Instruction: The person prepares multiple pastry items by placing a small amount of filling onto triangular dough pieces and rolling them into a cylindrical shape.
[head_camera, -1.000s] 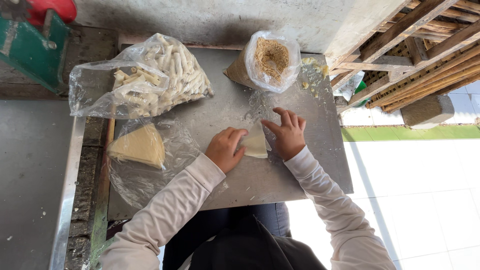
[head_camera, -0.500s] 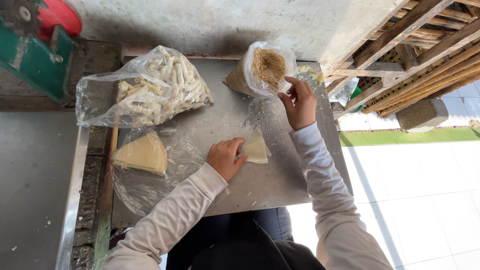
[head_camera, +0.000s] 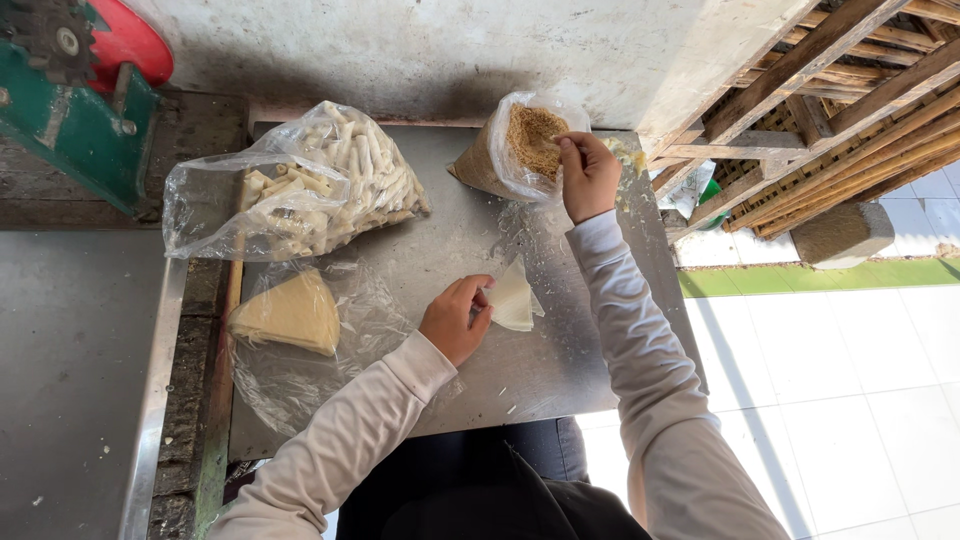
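My left hand (head_camera: 455, 320) pinches the near corner of a pale triangular wrapper sheet (head_camera: 514, 297) lying on the metal tabletop (head_camera: 560, 360). My right hand (head_camera: 587, 175) is stretched to the far side, fingers bunched at the mouth of an open plastic bag of brown crumbly filling (head_camera: 518, 148). Whether the fingers hold any filling is hidden. A stack of the same triangular wrappers (head_camera: 290, 313) lies on clear plastic to the left.
A big clear bag of pale rolled sticks (head_camera: 310, 185) lies at the table's far left. A green and red machine (head_camera: 80, 90) stands at the top left. Wooden slats (head_camera: 830, 110) and a tiled floor (head_camera: 850, 400) are to the right.
My right hand left the wrapper and reached forward to the bag of brown filling. My left hand stayed on the wrapper.
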